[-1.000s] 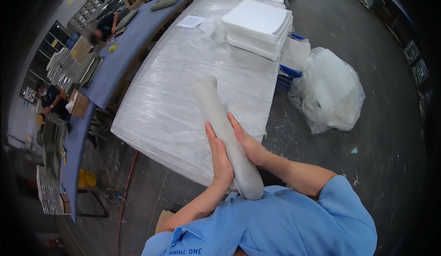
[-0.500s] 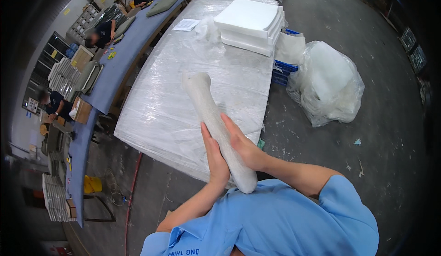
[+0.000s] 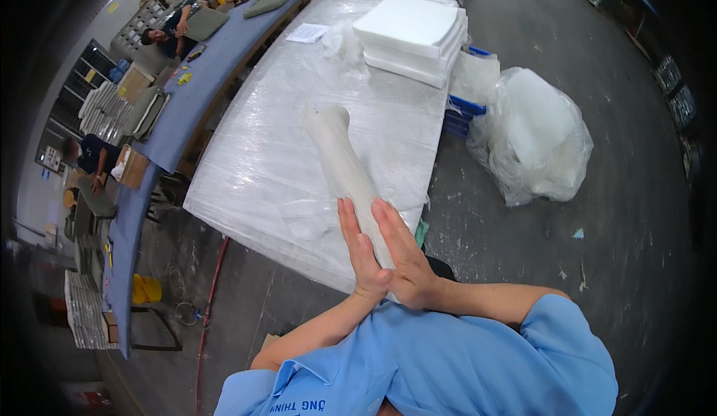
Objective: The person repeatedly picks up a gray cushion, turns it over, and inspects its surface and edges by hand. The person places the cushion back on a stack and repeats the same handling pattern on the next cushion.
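A long, pale grey, fabric-covered padded piece [image 3: 340, 151] stands on its narrow edge, its far end flared, over the plastic-wrapped work surface [image 3: 261, 162]. My left hand [image 3: 362, 255] lies along its left side and my right hand [image 3: 407, 255] along its right side. Fingers are stretched forward and nearly straight. Between the two palms the piece is pressed and held, and the heels of my hands come close together at its near end. That near end is mostly hidden by my hands.
White foam pads [image 3: 409, 24] are stacked at the far right of the surface, with a paper sheet [image 3: 308, 33] to their left. Beyond the right edge are a blue crate [image 3: 467, 110] and a bulging clear plastic bag [image 3: 534, 136]. Co-workers sit by a long blue table [image 3: 202, 72] at left.
My hands have slid toward the near end of the padded piece, and their heels have drawn together. A co-worker at the blue table has lifted a green cushion.
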A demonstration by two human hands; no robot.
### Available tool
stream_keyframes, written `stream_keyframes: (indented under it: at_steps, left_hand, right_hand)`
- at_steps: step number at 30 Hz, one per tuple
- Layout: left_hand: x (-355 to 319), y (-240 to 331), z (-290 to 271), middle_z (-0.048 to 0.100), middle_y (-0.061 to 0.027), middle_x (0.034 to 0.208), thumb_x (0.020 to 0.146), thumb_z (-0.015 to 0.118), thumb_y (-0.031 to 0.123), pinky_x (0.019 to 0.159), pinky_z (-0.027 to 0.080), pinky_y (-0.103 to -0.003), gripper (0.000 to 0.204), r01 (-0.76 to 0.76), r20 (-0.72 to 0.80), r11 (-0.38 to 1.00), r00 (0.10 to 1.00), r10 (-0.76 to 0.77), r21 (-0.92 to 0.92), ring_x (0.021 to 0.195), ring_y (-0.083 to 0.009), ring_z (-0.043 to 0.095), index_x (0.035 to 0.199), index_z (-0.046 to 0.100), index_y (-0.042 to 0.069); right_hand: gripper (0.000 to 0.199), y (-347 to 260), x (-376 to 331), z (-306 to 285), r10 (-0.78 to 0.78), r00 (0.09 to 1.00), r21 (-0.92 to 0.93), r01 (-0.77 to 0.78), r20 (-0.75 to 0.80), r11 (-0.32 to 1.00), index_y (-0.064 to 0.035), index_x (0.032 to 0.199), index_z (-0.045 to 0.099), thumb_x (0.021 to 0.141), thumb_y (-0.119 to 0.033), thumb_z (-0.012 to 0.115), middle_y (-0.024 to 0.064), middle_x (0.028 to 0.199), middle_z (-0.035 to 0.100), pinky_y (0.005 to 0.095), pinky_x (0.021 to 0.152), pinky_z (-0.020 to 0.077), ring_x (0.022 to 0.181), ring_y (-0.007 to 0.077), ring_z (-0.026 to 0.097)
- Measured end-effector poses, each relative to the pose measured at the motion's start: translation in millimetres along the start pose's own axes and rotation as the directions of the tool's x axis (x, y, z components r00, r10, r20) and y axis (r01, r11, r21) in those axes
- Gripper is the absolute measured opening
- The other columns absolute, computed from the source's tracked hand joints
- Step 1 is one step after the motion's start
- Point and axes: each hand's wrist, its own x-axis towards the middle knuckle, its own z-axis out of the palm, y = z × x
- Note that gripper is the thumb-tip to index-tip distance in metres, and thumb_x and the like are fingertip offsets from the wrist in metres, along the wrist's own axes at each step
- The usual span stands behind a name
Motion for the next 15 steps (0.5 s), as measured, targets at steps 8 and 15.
stream_keyframes:
  at_steps: [8, 15]
  left_hand:
    - [-16.2, -5.2, 5.1, 0.004, -0.0201, 0.175, 0.112, 0.023, 0.042, 0.13, 0.005, -0.045, 0.071, 0.275, 0.026, 0.892, 0.958, -0.285, -0.36, 0.162, -0.036, 0.003, 0.166, 0.009, -0.001]
    - [30.7, -35.7, -6.1, 0.007, -0.0179, 0.175, 0.112, 0.028, 0.048, 0.13, 0.008, -0.042, 0.075, 0.308, 0.093, 0.85, 0.95, -0.297, -0.427, 0.162, -0.032, 0.006, 0.167, 0.009, 0.0]
  right_hand:
    - [0.094, 11.6, 1.0, -2.8, 0.226, 0.974, 0.286, -0.226, 0.033, 0.931, 0.0073, 0.164, 0.005, 0.105, -0.049, 0.051, 0.0309, 0.17, 0.009, 0.0452, 0.129, 0.0082, 0.16, 0.0405, 0.007]
    - [0.084, 30.2, 27.4, -11.8, 0.231, 0.969, 0.36, -0.245, 0.081, 0.9, 0.0046, 0.165, 0.008, 0.107, -0.038, 0.051, 0.0291, 0.171, 0.012, 0.0427, 0.129, 0.0107, 0.161, 0.038, 0.009]
